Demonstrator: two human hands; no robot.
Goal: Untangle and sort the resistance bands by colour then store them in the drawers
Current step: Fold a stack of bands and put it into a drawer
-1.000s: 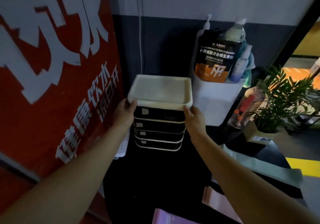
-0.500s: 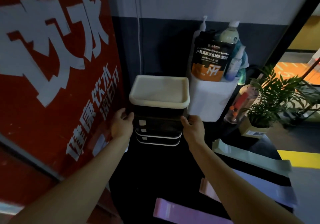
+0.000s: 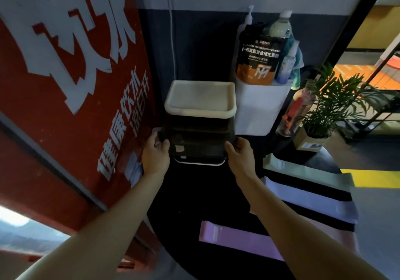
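A small drawer unit [image 3: 198, 132] with dark drawers and a cream top tray stands at the back of the black table [image 3: 194, 204]. My left hand [image 3: 155, 153] grips its lower left side, my right hand [image 3: 239, 155] its lower right side, fingers curled round the edges. Flat resistance bands lie on the table to the right: a pale green band [image 3: 307, 172], a lilac band [image 3: 309, 199], a pale pink band [image 3: 329, 231] and a purple-pink band [image 3: 236, 239] nearest me.
A red sign panel [image 3: 65, 85] with white characters stands close on the left. Behind the drawers a white bin [image 3: 255, 111] holds a dark pouch and bottles. A potted plant [image 3: 331, 106] stands at the right; the table's edge runs beyond the bands.
Both hands slid down from the cream top tray to the lower sides of the drawer unit. The view tilted down, showing more of the bands.
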